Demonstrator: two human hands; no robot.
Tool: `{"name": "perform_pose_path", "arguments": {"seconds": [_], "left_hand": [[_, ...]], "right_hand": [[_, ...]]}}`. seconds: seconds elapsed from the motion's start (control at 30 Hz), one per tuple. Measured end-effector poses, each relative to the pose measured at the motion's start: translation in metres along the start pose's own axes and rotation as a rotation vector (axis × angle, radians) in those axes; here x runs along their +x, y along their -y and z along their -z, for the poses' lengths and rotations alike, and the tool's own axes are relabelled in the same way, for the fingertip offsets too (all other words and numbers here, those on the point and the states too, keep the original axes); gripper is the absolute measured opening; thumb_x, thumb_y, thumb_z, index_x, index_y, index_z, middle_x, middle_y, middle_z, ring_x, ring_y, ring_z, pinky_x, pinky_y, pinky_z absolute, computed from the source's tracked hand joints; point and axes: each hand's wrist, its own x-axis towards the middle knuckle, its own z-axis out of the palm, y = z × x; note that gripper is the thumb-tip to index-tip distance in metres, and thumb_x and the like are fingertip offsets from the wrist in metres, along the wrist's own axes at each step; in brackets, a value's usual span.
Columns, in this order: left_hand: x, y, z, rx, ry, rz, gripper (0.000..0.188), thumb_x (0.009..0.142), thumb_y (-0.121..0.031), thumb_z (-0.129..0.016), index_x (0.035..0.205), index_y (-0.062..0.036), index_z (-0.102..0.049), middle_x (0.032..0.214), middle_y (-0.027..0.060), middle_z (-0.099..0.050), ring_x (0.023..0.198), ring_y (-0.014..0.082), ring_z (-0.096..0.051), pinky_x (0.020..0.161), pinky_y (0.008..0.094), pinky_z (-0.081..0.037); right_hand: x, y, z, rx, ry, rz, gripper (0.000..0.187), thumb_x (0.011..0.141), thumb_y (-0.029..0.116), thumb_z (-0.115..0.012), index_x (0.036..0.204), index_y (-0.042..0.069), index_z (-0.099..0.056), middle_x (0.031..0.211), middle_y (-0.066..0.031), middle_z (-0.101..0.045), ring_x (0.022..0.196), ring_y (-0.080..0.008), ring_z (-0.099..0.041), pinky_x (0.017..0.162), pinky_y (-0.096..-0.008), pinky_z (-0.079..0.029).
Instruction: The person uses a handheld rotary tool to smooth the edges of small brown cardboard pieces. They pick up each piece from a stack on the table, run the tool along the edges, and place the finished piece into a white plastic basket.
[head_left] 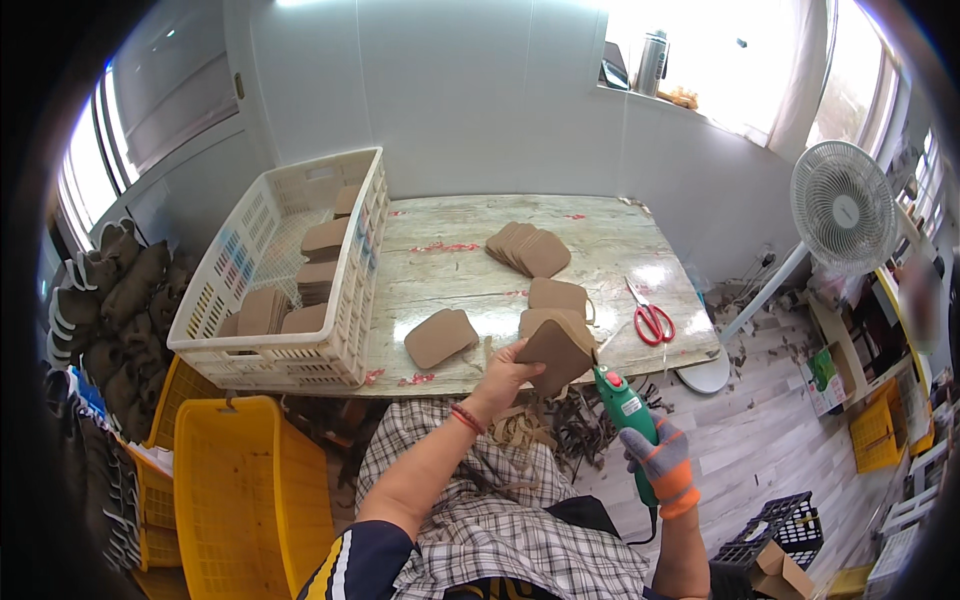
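My bare left hand [503, 380], a red band at its wrist, is closed on the edge of a brown rounded pad [556, 356]. Its layers look slightly fanned, so it may be more than one piece. A grey and orange glove covers my right hand [662, 464], wrapped round a green corded power tool [627, 407] with a red button. The tool's front end is at the pad's right edge; whether they touch I cannot tell. Just behind lies another brown pad [558, 295]. To the left rests a single pad [440, 338], and farther back a fanned stack [530, 249].
Red-handled scissors [652, 322] lie at the table's right. A white crate [350, 330] holding brown pads stands on the left side of the table [440, 215]. Yellow bins [230, 420] sit below it. Scraps [585, 430] hang near my lap; a fan [845, 207] stands right.
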Motion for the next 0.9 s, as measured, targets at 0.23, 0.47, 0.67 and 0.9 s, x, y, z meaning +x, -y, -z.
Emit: {"name": "perform_pose_path", "arguments": {"seconds": [0.23,0.47,0.67,0.9], "left_hand": [[-0.004,-0.019,0.015,0.344,0.114,0.068,0.037,0.079,0.006,-0.060,0.115,-0.0001,-0.060,0.105,0.0036,-0.065,0.094,0.0097,-0.059,0.086,0.0264,-0.046],[-0.023,-0.003,0.007,0.299,0.178,0.182,0.035,0.079,0.008,-0.058,0.113,0.0020,-0.059,0.105,0.0045,-0.064,0.094,0.0096,-0.058,0.084,0.0244,-0.047],[-0.025,-0.012,0.005,0.362,0.144,0.114,0.026,0.076,0.006,-0.065,0.101,-0.0012,-0.061,0.099,0.0018,-0.064,0.091,0.0086,-0.058,0.083,0.0241,-0.047],[-0.021,-0.026,0.018,0.204,-0.049,-0.009,0.018,0.074,0.004,-0.070,0.087,-0.0061,-0.062,0.082,-0.0010,-0.064,0.077,0.0075,-0.058,0.073,0.0232,-0.048]], "right_hand": [[-0.006,-0.015,0.001,-0.126,0.029,-0.012,0.047,0.077,0.027,-0.076,0.109,-0.002,-0.057,0.071,-0.0021,-0.061,0.054,-0.0069,-0.053,0.049,-0.0229,-0.044],[0.000,-0.022,-0.010,-0.128,0.004,-0.001,0.044,0.078,0.022,-0.074,0.109,-0.002,-0.056,0.069,-0.0024,-0.060,0.051,-0.0081,-0.053,0.047,-0.0227,-0.044],[-0.003,-0.012,-0.012,0.068,0.049,-0.051,0.039,0.080,0.022,-0.073,0.105,-0.003,-0.056,0.069,-0.0032,-0.059,0.052,-0.0088,-0.053,0.046,-0.0233,-0.045],[-0.004,-0.020,-0.005,0.052,0.101,-0.096,0.037,0.081,0.023,-0.071,0.104,-0.002,-0.056,0.069,-0.0027,-0.059,0.055,-0.0088,-0.054,0.046,-0.0233,-0.045]]}}
